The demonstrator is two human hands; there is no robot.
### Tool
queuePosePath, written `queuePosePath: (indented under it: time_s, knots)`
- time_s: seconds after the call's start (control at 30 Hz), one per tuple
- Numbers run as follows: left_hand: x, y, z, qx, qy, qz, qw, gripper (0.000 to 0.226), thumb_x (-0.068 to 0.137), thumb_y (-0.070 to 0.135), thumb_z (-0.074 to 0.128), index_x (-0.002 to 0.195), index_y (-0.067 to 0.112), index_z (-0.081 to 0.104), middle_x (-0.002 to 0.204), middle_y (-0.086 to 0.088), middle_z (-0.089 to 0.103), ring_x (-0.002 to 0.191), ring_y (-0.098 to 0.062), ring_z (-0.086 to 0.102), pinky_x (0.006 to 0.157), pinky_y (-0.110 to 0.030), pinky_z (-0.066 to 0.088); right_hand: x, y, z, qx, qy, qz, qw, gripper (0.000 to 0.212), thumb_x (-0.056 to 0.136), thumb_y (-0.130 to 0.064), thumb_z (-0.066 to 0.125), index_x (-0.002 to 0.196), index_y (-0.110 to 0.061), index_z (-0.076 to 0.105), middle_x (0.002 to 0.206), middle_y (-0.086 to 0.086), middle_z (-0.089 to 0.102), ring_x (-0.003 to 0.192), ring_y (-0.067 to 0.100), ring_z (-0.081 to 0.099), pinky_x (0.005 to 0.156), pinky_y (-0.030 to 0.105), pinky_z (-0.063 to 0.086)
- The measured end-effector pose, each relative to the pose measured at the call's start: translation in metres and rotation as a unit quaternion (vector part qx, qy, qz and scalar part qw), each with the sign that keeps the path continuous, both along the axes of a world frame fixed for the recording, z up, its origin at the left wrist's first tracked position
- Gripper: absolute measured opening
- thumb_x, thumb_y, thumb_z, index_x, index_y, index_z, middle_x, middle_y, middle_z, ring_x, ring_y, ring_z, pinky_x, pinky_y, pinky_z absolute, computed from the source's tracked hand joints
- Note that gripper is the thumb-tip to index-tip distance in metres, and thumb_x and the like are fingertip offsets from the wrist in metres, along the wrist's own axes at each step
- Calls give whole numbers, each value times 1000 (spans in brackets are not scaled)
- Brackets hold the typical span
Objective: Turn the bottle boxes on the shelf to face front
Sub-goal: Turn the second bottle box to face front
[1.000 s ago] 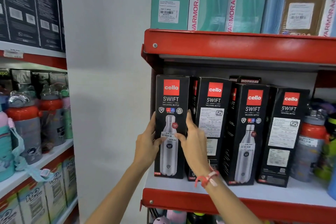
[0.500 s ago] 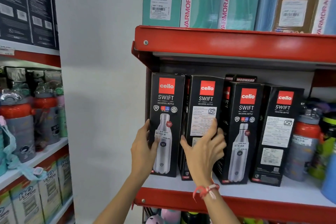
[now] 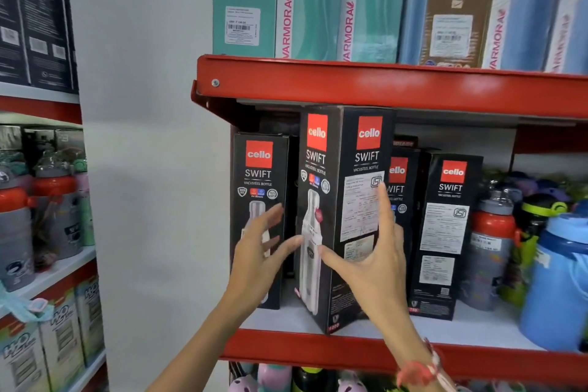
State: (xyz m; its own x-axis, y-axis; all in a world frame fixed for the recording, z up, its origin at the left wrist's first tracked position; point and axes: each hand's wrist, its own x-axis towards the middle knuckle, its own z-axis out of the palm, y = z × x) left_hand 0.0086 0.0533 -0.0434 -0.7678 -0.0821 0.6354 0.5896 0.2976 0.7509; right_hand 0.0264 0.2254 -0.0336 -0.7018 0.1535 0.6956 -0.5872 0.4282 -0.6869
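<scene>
Fingers of the right hand point(image 3: 375, 251) spread around the second Cello box point(image 3: 343, 216), thumb on its front corner, fingertips on the label side; the left hand point(image 3: 264, 245), open, touches its bottle face. Half a second ago this box sat back in the row showing its label; now it is pulled forward and half-turned at the shelf point(image 3: 477, 328) edge. The leftmost box point(image 3: 259, 188) already faces front.
</scene>
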Motion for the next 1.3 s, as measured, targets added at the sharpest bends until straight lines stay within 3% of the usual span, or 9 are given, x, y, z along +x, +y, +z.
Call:
queuePosePath:
  time_s: [0.13,0.37,0.53,0.7,0.87,0.93,1.0,1.13,1.3]
  knots:
    - [10,12,10,-15,-81,-150,985,57,83,9,68,128,35,44,109,19,69,103,4,64,79,-11,51,11,22,3,-26,-67,132,989,115,57,-28,90,137,-63,15,146,-23,32,133,-1,30,105,28,34]
    - [23,15,11,0,-49,-110,993,87,76,0,73,146,29,30,107,12,73,100,-6,69,75,-16,55,-7,52,19,36,-147,300,942,100,69,-16,81,137,-59,23,134,-39,45,127,-12,40,112,24,32]
    - [-7,27,0,-8,-4,-33,999,92,77,9,75,148,33,23,138,7,56,124,-6,54,104,-41,47,-35,39,23,68,-102,212,970,97,77,-2,74,139,-53,21,137,-23,49,119,-1,54,105,28,44]
    - [-41,36,-24,-15,-21,51,998,94,75,14,78,148,35,22,133,10,59,115,-3,58,103,-42,48,-67,18,-11,92,-69,105,988,100,81,-2,69,139,-60,11,122,-29,51,106,20,66,92,41,54]
    - [-58,49,-33,-49,-10,153,987,88,81,19,73,149,32,19,108,-6,72,86,-14,67,85,-29,54,-88,13,-33,56,-46,39,997,91,85,-5,66,144,-47,13,106,24,68,89,34,68,78,46,58]
    - [-63,52,-33,-61,-13,182,981,84,83,19,70,149,29,19,97,-11,73,82,-20,67,79,-27,52,-91,11,-33,60,-18,17,998,88,84,-4,67,146,-40,15,77,7,71,57,12,63,60,24,56]
    - [-66,54,-32,-68,-22,199,977,83,84,18,69,149,28,19,86,-14,72,74,-23,67,75,-32,55,-89,7,-30,71,-9,-10,997,85,85,-1,65,148,-31,17,56,-17,41,43,6,45,46,10,40]
    - [-66,57,-32,-81,-25,208,974,82,85,16,67,149,27,17,84,-15,71,71,-24,66,76,-39,56,-85,1,-28,98,-19,-61,993,81,85,-5,65,148,-26,19,56,-22,26,41,0,33,54,13,35]
    - [-61,58,-33,-118,-40,212,969,80,88,14,63,150,23,13,118,-18,65,84,-24,65,78,-29,50,-75,10,-32,111,-8,-61,992,67,88,-9,62,143,-26,28,73,2,65,64,14,59,70,26,53]
